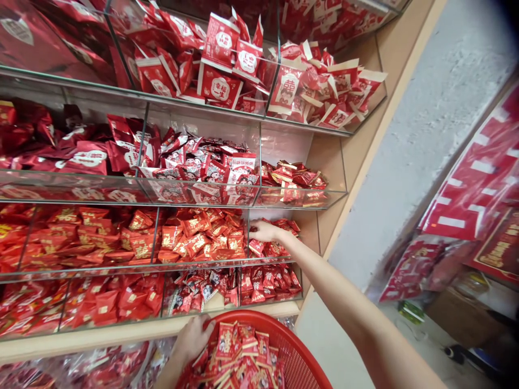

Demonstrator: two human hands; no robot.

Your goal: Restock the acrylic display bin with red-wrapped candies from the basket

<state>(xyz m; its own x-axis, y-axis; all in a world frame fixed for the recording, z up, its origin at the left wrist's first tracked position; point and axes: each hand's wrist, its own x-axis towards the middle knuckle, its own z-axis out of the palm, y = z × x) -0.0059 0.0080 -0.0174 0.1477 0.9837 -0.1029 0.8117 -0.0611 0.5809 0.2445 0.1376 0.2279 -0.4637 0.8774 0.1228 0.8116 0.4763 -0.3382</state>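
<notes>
My left hand (pixel 194 336) grips the rim of a red plastic basket (pixel 298 346), its fingers bent over the edge. Small red and gold candy packets (pixel 245 351) fill much of the basket. My right hand (pixel 264 231) reaches into the right-hand compartment of the third shelf row from the top. Its fingers are partly spread by the glass divider, just above the red wrapped sweets (pixel 279 247) there, and I see nothing held in them. Some of the fingertips are hard to make out.
Glass-fronted shelves (pixel 194 202) hold several compartments of red wrapped sweets. A wooden side panel (pixel 389 97) edges them on the right, beside a grey wall (pixel 409 140). Clear plastic bags (pixel 101 367) lie under the lowest shelf. A cardboard box (pixel 462 319) stands at the lower right.
</notes>
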